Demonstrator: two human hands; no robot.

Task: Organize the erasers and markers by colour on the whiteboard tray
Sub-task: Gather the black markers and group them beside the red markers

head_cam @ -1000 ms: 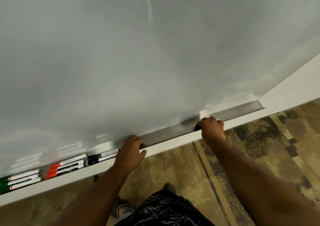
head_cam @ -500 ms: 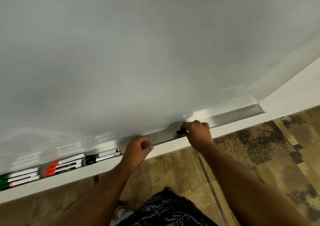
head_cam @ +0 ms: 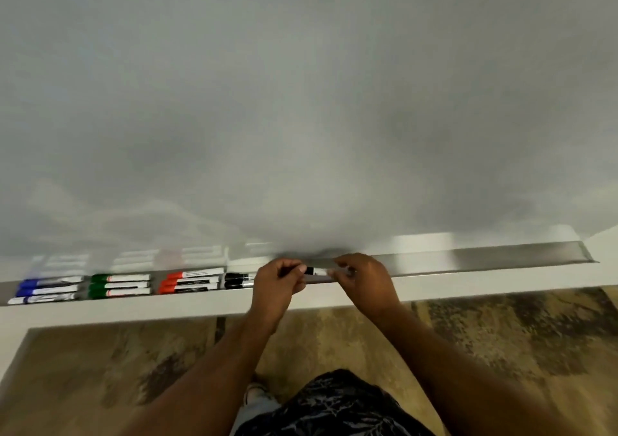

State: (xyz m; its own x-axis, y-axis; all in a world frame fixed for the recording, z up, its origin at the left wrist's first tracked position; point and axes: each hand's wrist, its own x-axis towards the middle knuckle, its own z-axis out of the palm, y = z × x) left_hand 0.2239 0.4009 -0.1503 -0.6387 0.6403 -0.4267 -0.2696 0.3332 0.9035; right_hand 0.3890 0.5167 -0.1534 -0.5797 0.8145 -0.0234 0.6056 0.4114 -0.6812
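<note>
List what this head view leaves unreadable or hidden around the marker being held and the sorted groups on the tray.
- Held marker: both ends covered by the left hand and right hand; only a black band and white barrel show.
- Black markers: right ends hidden behind the left hand, count unclear.
- Marker labels: too small and blurred.
- Tray: left end cut off by the frame edge.
- Erasers: none visible.

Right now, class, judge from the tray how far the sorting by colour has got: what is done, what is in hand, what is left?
Done: blue markers, green markers and red markers lie grouped on the tray. In hand: the left hand and right hand hold a black marker between them, beside the black markers. Left: setting it down with them. No erasers show.
</note>
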